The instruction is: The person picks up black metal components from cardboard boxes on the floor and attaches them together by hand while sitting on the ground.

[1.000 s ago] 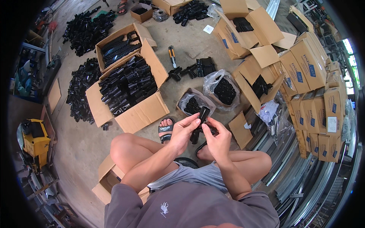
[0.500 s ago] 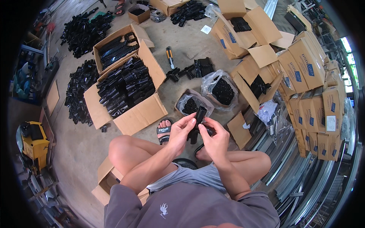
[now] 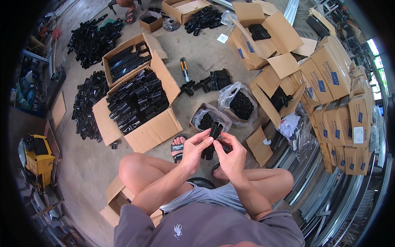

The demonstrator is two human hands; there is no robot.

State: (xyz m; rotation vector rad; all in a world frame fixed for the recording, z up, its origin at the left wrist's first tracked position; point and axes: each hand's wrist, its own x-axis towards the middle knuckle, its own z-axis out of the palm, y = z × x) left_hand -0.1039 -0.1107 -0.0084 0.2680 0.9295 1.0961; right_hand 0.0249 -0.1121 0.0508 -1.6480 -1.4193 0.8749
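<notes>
Between my two hands is a black tubular plastic fitting (image 3: 215, 131) with a hollow upper end and branches below. My left hand (image 3: 196, 147) grips its left side with thumb and fingers. From the other side my right hand (image 3: 231, 152) pinches it, thumb against the middle. The fingers partly cover the fitting, so its full shape is hidden. Just beyond it stand a small bag-lined box (image 3: 195, 120) of small black pieces and a clear plastic bag (image 3: 254, 108) of black pieces.
On the left, open cartons (image 3: 151, 136) hold rows of black fittings, beside loose heaps (image 3: 89, 105). A yellow-and-black cutter-like tool (image 3: 184, 69) lies ahead, near more fittings (image 3: 221, 79). Stacked cartons (image 3: 325, 78) and long metal profiles (image 3: 325, 206) line the right. Another person's foot (image 3: 130, 16) is far off.
The fitting has moved slightly down and toward me, its hollow end tilted a little differently. Both hands keep hold of it. The whole view has shifted slightly.
</notes>
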